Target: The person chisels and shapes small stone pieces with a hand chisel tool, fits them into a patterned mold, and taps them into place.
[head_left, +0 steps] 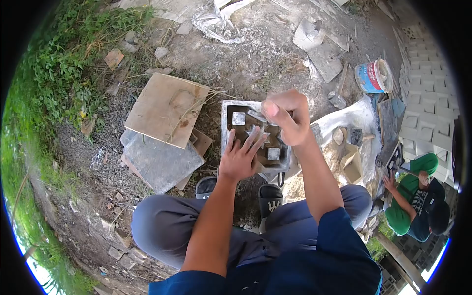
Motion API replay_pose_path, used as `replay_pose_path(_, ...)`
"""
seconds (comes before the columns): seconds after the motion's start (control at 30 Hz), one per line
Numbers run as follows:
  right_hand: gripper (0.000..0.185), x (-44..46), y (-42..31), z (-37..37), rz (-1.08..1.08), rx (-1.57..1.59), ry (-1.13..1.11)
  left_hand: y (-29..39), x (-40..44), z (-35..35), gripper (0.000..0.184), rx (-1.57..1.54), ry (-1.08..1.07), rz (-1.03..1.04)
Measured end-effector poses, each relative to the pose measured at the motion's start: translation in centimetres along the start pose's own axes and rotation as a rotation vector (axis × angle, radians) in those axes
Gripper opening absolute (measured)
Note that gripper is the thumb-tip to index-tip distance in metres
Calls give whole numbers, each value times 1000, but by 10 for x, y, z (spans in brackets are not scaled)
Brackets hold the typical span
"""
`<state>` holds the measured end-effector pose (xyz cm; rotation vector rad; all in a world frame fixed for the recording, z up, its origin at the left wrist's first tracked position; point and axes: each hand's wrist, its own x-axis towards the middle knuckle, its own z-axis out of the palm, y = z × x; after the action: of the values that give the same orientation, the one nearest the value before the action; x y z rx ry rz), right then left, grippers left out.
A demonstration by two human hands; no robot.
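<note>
A square grey metal mould [225,117] lies on the ground in front of me, with raised square blocks [239,118] and a star-shaped piece [265,135] inside it. My left hand [240,160] reaches over its near left part, fingers spread and fingertips on or close to the inner pieces. Above the mould's right side my right hand [290,118] is closed in a fist, slightly blurred. Whether it holds anything is hidden. A dark loop handle [280,179] sticks out at the near edge of the mould.
Left of the mould, a plywood sheet [160,105] rests on grey boards [162,164]. To the right are a white sack [356,115] with sandy material, a cut container [351,163] and a paint bucket [372,77]. Another person [415,201] crouches near stacked blocks [427,98].
</note>
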<state>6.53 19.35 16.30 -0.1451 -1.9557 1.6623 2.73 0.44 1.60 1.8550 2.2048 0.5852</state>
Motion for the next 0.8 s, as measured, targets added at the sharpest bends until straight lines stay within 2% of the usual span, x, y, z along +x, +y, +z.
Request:
replay_pose_path(0.07, 51, -8, 4, -3, -48, 56, -13, -2, -3, 3, 74, 6, 22, -6)
replay_pose_path(0.13, 49, -9, 9, -1, 181, 65, -15, 0, -1, 0, 75, -21, 34, -1)
replay_pose_path(0.2, 50, -6, 6, -2, 112, -58, 8, 2, 3, -2, 75, 9, 15, 4)
replay_pose_path(0.33, 59, -7, 5, 1, 18, 116, 14, -2, 1, 1, 76, 23, -3, -13)
replay_pose_path(0.4, 60, -9, 16, 1, 244, 202, 11, 2, -4, 0, 75, 13, 8, -4)
replay_pose_path(0.43, 61, -6, 18, -1, 250, 234, -9, 3, -4, -2, 75, 13, -13, -10)
replay_pose_path(0.57, 65, 1, 12, -8, 147, 325, -60, 1, 2, 0, 75, 32, -21, -15)
replay_pose_path(0.67, 65, -12, 31, -8, 203, 458, 7, 2, -2, -3, 76, 14, 13, -1)
replay_pose_path(0.7, 65, -7, 35, -4, 241, 462, 90, 3, -1, -4, 76, 9, -10, -8)
replay_pose_path(0.8, 65, -6, 20, -8, 153, 530, 91, 2, 2, -3, 75, 18, -46, -16)
